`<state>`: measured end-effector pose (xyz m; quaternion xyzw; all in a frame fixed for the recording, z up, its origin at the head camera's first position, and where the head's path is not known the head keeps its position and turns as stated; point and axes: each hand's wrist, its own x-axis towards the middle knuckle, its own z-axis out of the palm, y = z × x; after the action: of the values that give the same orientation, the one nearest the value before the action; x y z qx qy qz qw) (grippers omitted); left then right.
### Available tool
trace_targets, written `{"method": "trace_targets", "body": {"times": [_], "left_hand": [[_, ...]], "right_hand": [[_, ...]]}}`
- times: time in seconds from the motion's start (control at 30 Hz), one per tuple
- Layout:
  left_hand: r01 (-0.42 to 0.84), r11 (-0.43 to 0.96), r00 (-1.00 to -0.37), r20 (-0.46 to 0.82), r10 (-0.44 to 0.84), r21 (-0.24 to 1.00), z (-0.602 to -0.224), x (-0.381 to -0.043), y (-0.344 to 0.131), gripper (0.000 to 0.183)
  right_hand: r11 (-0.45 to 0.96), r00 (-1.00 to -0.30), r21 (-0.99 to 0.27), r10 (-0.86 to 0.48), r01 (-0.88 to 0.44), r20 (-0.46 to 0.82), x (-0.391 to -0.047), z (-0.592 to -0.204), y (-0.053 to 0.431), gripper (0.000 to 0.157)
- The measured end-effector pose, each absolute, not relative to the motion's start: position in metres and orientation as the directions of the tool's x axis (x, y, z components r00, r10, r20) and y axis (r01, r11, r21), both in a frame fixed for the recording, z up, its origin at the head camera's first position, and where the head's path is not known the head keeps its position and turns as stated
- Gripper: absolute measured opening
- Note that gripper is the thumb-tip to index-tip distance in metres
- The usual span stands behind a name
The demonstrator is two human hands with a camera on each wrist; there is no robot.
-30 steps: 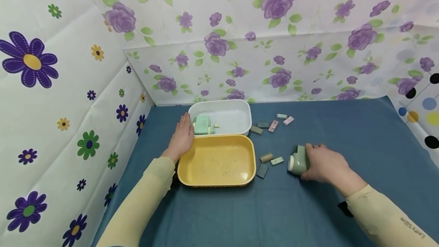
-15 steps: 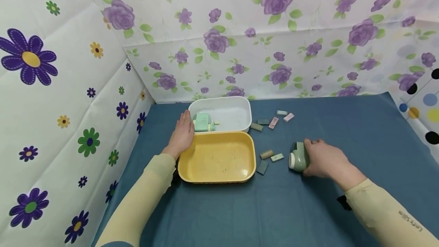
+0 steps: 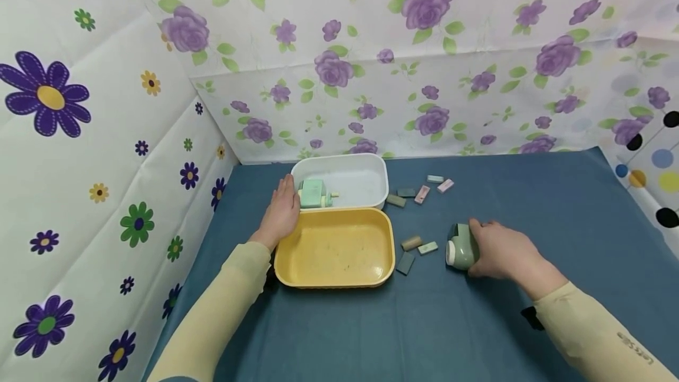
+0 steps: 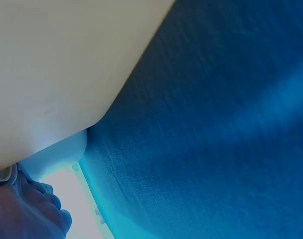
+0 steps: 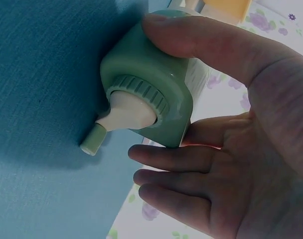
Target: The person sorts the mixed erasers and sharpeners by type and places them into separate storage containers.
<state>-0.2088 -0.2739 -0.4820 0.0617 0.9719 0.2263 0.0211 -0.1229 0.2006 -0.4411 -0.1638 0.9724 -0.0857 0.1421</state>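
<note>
My right hand (image 3: pixel 506 254) pinches a green boxy bottle (image 3: pixel 464 250) between thumb and index finger at the right of the cloth. In the right wrist view, its ribbed green collar (image 5: pixel 136 92), cream cone and green-tipped spout show, while the other fingers extend loosely below it. My left hand (image 3: pixel 280 212) lies with straight fingers along the left edges of the white tray (image 3: pixel 382 164) and the yellow tray (image 3: pixel 339 282). Inside the white tray sits a lighter green boxy bottle (image 3: pixel 312 193) with a cream spout. The left wrist view shows mainly a pale tray wall (image 4: pixel 57 74) and curled-looking fingertips.
Several small grey, brown, pink and pale green blocks (image 3: pixel 422 194) lie right of the trays in two loose groups, one including a dark block (image 3: pixel 405 263). Blue cloth (image 3: pixel 339 335) covers the table. Floral sheets (image 3: pixel 392 87) stand behind and at the left.
</note>
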Motion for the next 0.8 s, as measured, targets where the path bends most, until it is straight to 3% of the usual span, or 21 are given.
{"method": "trace_targets", "body": {"times": [0.8], "left_hand": [[0.096, 0.897, -0.992, -0.033, 0.122, 0.431, -0.4848, -0.2100, -0.2751, 0.063]], "right_hand": [[0.907, -0.886, -0.274, -0.390, -0.321, -0.250, -0.1222, -0.4471, 0.2034, 0.113]]}}
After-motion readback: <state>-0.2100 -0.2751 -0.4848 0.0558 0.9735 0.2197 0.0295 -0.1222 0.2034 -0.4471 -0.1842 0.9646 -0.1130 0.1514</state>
